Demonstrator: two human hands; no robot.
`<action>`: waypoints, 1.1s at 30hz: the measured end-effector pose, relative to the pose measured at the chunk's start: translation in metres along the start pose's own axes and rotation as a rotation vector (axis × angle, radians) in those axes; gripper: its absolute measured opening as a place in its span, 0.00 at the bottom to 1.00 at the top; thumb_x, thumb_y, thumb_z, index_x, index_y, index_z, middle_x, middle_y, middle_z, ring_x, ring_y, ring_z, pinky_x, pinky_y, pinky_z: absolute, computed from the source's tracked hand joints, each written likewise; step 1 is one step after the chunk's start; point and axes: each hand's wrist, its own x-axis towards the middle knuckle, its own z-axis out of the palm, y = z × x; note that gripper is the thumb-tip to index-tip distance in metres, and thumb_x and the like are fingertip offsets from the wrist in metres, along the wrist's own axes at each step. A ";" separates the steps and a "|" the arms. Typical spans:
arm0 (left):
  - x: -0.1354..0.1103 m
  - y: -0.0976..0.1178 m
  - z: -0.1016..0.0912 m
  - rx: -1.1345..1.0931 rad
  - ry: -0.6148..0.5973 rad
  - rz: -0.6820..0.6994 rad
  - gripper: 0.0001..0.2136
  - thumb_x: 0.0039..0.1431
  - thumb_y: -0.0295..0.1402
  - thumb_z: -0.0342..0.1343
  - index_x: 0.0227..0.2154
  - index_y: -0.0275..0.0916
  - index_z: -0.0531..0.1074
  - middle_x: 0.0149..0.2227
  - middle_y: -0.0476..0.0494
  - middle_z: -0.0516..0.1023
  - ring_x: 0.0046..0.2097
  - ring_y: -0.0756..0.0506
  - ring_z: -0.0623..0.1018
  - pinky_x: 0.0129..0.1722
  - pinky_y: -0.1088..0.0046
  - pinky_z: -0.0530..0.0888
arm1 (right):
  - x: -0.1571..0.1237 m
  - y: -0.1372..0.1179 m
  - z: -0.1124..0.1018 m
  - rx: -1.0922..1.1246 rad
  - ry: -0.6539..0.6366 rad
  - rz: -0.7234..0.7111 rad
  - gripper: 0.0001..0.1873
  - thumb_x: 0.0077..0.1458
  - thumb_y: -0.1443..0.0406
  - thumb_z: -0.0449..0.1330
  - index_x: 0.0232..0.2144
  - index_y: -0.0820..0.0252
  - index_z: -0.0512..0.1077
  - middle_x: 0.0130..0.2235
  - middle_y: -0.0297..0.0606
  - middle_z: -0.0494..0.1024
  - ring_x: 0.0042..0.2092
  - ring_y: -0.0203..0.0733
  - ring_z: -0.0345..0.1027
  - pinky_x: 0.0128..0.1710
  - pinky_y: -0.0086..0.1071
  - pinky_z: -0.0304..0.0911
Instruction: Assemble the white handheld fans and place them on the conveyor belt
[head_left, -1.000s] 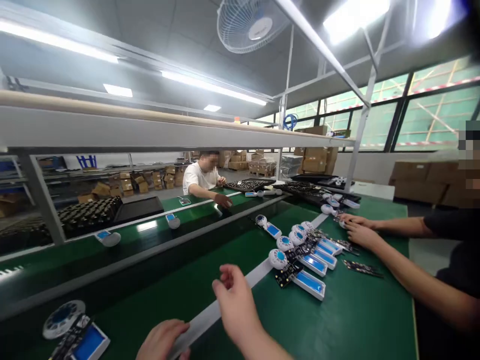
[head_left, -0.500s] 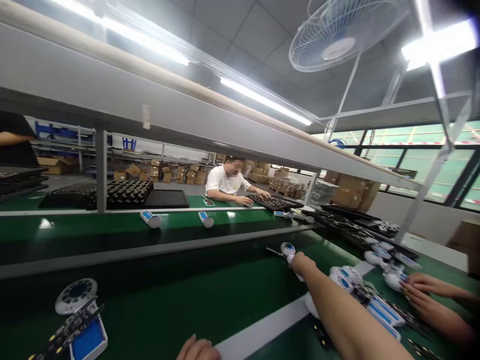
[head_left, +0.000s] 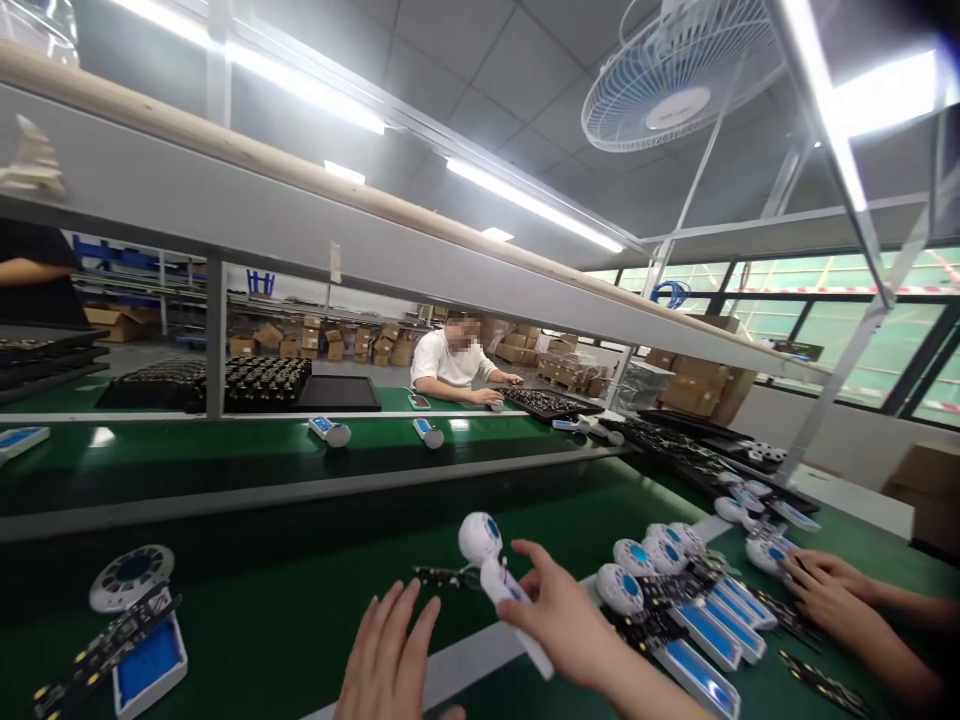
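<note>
My right hand (head_left: 562,615) grips a white handheld device (head_left: 480,538) by its handle. The device has a round head with blue showing, and a narrow dark circuit board (head_left: 446,577) sticks out to its left, seemingly on thin wires. My left hand (head_left: 390,650) is open, fingers stretched out, just below the board's left end; I cannot tell whether they touch. To the right, several similar devices (head_left: 694,632) with blue-lined handles and loose boards lie in a row. Another opened device (head_left: 154,665) with a board across it lies at the far left.
A co-worker's hands (head_left: 840,600) work on a device at the right. Grey rails (head_left: 300,497) divide the green belt (head_left: 315,560). Across it, a person in white (head_left: 450,365) sits by a dark tray (head_left: 551,402). A shelf beam (head_left: 420,260) crosses overhead.
My right hand has come back leftward and nearer with the device. My left hand has risen into view with fingers extended. The devices on the far belt have shifted slightly right.
</note>
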 end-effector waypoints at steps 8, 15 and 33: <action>0.000 0.030 -0.027 -0.090 -0.196 -0.036 0.36 0.49 0.21 0.50 0.65 0.36 0.58 0.52 0.35 0.78 0.49 0.36 0.78 0.53 0.55 0.72 | -0.097 -0.018 0.039 0.193 -0.086 0.160 0.37 0.46 0.63 0.61 0.60 0.58 0.60 0.37 0.40 0.80 0.39 0.51 0.75 0.35 0.33 0.63; 0.003 0.049 -0.041 -0.514 -0.450 -0.335 0.25 0.62 0.30 0.45 0.62 0.36 0.61 0.52 0.35 0.78 0.48 0.41 0.81 0.46 0.71 0.76 | -0.109 -0.009 0.065 0.075 -0.005 0.189 0.38 0.46 0.61 0.64 0.61 0.61 0.64 0.39 0.47 0.81 0.40 0.56 0.76 0.37 0.37 0.65; 0.004 0.048 -0.024 -0.684 -0.425 -0.543 0.27 0.55 0.27 0.54 0.60 0.41 0.65 0.56 0.39 0.76 0.56 0.41 0.76 0.56 0.63 0.72 | -0.087 -0.003 0.073 0.522 0.119 -0.064 0.10 0.55 0.68 0.58 0.27 0.58 0.80 0.30 0.36 0.76 0.34 0.40 0.72 0.36 0.28 0.63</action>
